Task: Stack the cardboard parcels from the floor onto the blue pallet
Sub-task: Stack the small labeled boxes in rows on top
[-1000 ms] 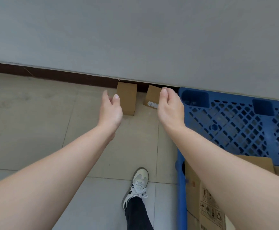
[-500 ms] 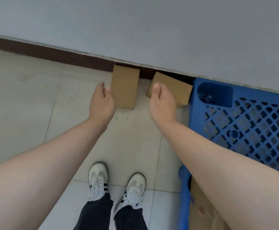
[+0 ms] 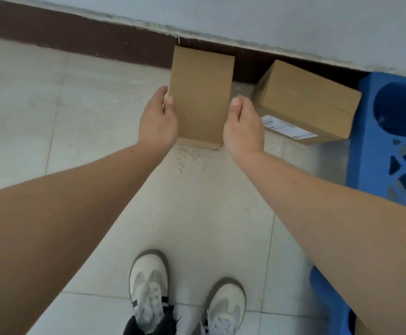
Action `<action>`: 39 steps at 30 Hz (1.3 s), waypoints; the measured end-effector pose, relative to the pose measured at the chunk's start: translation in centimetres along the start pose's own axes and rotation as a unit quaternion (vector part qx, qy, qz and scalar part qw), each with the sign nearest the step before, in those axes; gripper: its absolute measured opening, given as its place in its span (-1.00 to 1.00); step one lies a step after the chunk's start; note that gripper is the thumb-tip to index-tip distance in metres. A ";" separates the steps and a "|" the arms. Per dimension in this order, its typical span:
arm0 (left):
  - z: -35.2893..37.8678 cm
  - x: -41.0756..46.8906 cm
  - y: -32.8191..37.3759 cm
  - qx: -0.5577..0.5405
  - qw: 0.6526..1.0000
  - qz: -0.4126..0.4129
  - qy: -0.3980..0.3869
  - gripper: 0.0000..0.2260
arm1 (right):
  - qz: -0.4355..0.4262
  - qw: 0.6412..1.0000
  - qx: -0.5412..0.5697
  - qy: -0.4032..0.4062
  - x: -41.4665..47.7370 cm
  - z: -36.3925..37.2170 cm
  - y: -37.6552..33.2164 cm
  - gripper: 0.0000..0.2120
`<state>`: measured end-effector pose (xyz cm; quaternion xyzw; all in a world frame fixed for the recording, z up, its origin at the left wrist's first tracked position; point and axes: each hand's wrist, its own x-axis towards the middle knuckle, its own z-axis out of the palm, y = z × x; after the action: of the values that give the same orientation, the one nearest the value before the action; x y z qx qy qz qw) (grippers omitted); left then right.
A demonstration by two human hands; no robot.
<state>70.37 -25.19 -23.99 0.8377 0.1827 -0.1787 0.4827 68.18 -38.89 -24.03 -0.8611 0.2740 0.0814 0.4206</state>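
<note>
A: Parcel located?
B: Upper centre: plain brown upright cardboard parcel noted on pale tiled floor, flanked by left hand and right hand.
A: Fingers?
B: Curled at both edges; grip cannot be told. Far right: blue plastic lattice pallet logged.

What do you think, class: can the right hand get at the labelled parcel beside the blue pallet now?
Probably yes. The right hand looks empty, and the labelled parcel lies on the floor just to its right, top and near side uncovered; the blue pallet borders only one end.
</note>
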 end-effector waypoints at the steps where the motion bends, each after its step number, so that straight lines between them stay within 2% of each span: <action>1: 0.4 0.9 -0.7 -0.003 1.000 0.001 -0.001 -0.60 | 0.002 1.000 -0.001 0.001 0.8 0.8 0.5 -0.63; 10: 3.3 6.0 -4.2 -0.019 1.000 0.017 -0.013 -0.58 | 0.022 0.998 0.060 -0.005 4.9 5.6 3.3 -0.54; 17: 1.8 1.5 -3.3 -0.056 0.998 0.018 0.001 -0.59 | 0.019 0.994 0.104 -0.001 1.3 3.8 2.1 -0.55; 23: -1.2 -6.9 1.2 -0.064 0.998 0.025 0.013 -0.55 | 0.028 0.993 0.114 0.003 -6.0 -3.0 -1.2 -0.56; 31: -4.1 -19.9 11.6 -0.109 0.992 0.053 0.032 -0.59 | 0.003 0.992 0.125 0.005 -15.2 -16.5 -6.5 -0.55; 39: -6.2 -30.9 18.7 -0.169 0.982 0.086 0.019 -0.62 | -0.022 0.991 0.117 0.054 -24.4 -26.8 -9.3 -0.55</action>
<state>53.20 -32.64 7.51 0.7599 0.1465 -0.0870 0.6273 50.38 -45.05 8.28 -0.8151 0.2850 -0.0071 0.5044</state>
